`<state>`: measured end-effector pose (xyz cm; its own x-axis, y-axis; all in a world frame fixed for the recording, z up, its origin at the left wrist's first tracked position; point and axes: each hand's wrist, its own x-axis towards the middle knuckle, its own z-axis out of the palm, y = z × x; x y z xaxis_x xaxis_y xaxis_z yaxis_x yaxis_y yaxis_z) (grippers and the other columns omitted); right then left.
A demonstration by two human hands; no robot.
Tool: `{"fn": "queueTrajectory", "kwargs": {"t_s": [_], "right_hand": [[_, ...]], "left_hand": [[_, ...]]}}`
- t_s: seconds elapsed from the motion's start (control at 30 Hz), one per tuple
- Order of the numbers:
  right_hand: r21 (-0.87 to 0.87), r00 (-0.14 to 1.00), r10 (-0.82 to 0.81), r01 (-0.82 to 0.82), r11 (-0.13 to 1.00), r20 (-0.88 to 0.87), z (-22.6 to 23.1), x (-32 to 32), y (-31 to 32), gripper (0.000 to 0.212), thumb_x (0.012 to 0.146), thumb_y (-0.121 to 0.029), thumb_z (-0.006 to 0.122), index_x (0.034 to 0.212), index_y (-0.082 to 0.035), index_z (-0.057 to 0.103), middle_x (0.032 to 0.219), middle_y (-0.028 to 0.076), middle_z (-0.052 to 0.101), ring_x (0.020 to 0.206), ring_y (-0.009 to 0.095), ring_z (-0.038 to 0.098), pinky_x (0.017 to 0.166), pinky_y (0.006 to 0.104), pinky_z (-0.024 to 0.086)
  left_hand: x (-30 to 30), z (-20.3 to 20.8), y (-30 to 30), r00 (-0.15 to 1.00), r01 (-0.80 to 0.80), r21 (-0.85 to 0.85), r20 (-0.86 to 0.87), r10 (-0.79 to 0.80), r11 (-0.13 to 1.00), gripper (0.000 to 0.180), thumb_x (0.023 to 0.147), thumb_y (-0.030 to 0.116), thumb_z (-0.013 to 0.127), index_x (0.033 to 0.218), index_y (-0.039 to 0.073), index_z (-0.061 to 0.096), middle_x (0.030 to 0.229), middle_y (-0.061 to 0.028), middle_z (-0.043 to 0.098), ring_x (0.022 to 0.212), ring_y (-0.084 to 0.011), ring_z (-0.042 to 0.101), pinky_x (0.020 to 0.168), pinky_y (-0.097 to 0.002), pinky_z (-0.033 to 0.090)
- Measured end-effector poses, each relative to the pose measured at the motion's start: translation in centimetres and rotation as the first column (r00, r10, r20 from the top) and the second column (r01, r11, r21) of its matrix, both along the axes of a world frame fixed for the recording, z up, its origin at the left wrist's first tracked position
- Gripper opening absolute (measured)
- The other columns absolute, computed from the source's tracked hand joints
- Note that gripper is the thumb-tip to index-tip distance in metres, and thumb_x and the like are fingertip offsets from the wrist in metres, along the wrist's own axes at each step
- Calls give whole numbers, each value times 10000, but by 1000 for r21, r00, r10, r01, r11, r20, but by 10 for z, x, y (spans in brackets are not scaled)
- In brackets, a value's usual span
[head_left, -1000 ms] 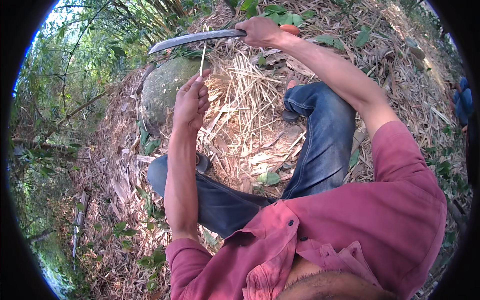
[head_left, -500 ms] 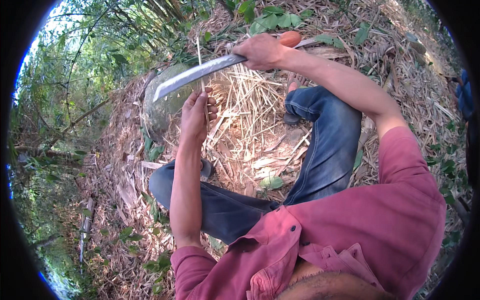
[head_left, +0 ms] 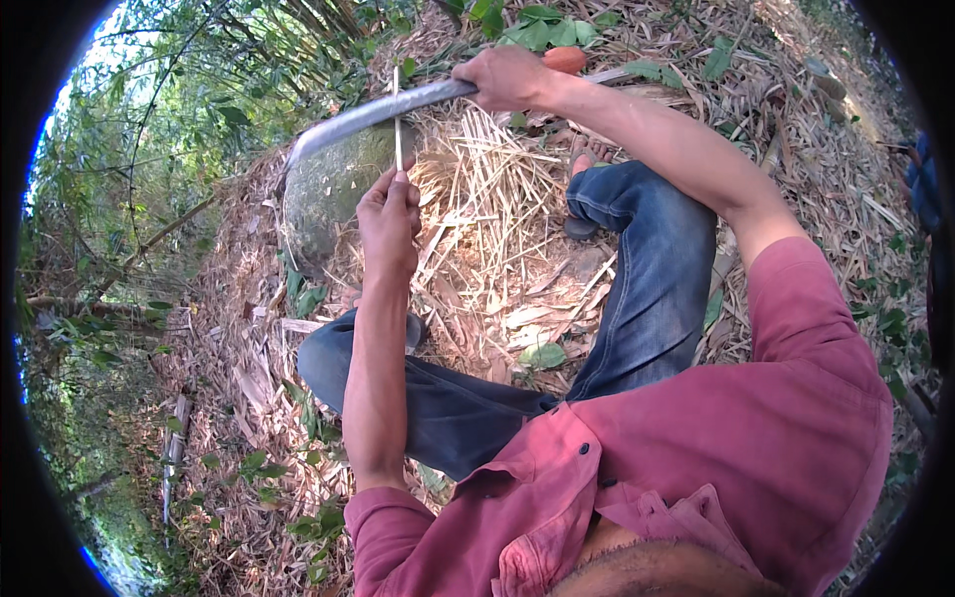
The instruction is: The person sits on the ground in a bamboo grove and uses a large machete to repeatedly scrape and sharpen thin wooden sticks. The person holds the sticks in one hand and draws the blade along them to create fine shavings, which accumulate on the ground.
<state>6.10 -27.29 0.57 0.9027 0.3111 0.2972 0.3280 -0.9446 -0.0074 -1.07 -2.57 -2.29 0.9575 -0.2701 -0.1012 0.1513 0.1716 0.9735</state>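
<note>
My right hand (head_left: 505, 78) is closed around a machete (head_left: 373, 114) with a long grey blade. The orange handle end (head_left: 564, 60) sticks out beyond my hand on the right, and the blade points left. Between thumb and fingers, my left hand (head_left: 388, 219) pinches a thin pale bamboo stick (head_left: 399, 144) standing away from me. The blade crosses the stick near its far end; whether they touch I cannot tell. Just beyond my left hand, below the blade, sits a rounded greenish-grey rock (head_left: 328, 204).
A pile of thin pale sticks (head_left: 497, 184) and shavings lies on the ground between my legs. My bent right knee (head_left: 667, 219) in blue jeans stands beside it. Green leaves (head_left: 542, 30) and dry leaf litter spread around, with bamboo growth (head_left: 308, 40) at the far left.
My right hand and the machete have moved slightly away and to the left. More of the stick now shows above my left hand, whose fingers have closed into a tighter pinch.
</note>
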Motion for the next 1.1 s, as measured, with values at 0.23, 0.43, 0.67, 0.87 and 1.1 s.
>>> {"fn": "queueTrajectory", "kwargs": {"t_s": [0.23,0.43,0.67,0.87,1.1], "right_hand": [[159,973,-227,229,960,-30,8,-8,-45,194,824,-191,478,925,-121,628,662,58,596,580,190,599,611,405,512],[35,993,118,-117,993,-30,-1,-36,18,147,792,-209,536,864,-89,584,669,114,601,642,302,620,615,444,488],[95,979,183,-191,977,88,-8,-23,25,122,771,-204,580,828,-96,588,682,116,609,662,312,624,608,443,489],[60,994,44,-51,997,104,-8,-5,11,159,765,-225,579,887,-135,627,729,112,627,704,306,632,629,446,491],[76,993,-122,122,990,-10,-7,3,-14,175,764,-153,495,854,-104,637,682,66,608,631,202,613,640,407,513]], "left_hand": [[-5,-8,11,1000,22,83,-20,-20,996,265,954,139,467,1166,7,556,638,33,484,439,-24,370,370,-167,281],[2,-17,3,1000,10,131,9,-11,991,245,946,161,478,1104,0,573,631,33,481,455,-24,376,387,-182,278],[3,3,-1,1000,-13,75,-12,14,997,264,943,143,486,1159,12,565,636,49,449,435,-13,286,378,-171,220],[-1,15,0,1000,5,65,-12,-4,998,264,948,134,473,1165,15,568,639,51,445,435,-6,285,373,-164,220],[-12,10,4,998,64,99,-5,-64,993,249,953,139,463,1127,6,582,618,53,438,426,-3,309,367,-167,222]]}}
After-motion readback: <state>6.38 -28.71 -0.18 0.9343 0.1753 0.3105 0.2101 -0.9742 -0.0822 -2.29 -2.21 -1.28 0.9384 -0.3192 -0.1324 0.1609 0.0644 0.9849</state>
